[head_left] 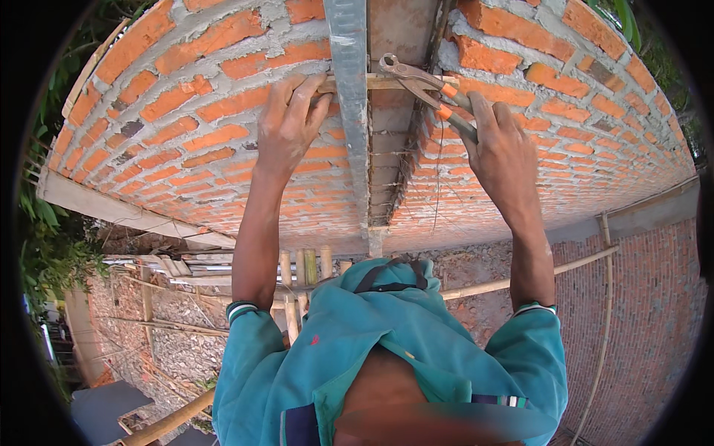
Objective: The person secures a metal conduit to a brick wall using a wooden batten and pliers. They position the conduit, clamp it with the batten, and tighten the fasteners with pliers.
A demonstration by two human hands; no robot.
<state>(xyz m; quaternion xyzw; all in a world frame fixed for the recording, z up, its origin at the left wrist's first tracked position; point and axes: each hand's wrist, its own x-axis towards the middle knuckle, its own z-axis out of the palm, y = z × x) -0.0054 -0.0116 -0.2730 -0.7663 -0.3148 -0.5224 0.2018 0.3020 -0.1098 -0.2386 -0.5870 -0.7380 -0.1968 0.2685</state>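
Note:
My right hand (pixel 502 152) is closed round the handles of a pair of pincers (pixel 424 80), which have dark metal jaws and green and orange grips. The jaws point up and left, over a short wooden strip (pixel 390 82) that crosses the gap in the brick wall. With bent fingers, my left hand (pixel 288 123) grips the strip's left end. Between my hands runs a long grey board (pixel 349 111), upright along the gap's left edge. Whether the jaws hold any wire cannot be made out.
Orange brickwork with grey mortar (pixel 178 97) lies left of the gap, more brickwork (pixel 550 85) right of it. A thin wire (pixel 439 178) hangs in the gap. Bamboo poles (pixel 520 279) cross behind me at waist height. Another brick wall (pixel 647 320) stands at lower right.

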